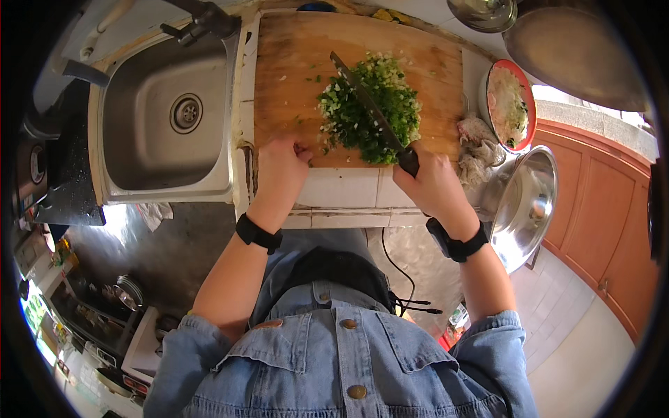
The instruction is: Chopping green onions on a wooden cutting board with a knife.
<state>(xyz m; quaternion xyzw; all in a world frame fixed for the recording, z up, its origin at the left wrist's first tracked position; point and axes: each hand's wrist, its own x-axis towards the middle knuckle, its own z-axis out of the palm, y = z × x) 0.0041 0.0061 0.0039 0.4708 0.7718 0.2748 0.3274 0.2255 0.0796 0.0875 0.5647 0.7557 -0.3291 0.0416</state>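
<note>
My right hand grips the black handle of a kitchen knife at the board's near right edge. The blade slants up to the left across a heap of chopped green onions, with bits stuck to it. The heap lies on a wooden cutting board, and loose bits are scattered around it. At the board's near left corner is my left hand, its fingers curled and apart from the heap. Whether something small is between those fingers cannot be told.
A steel sink with a dark faucet is at the left. Right of the board are a crumpled cloth, a red-rimmed bowl holding pale food, and a tilted steel basin. A large round pan stands at the upper right.
</note>
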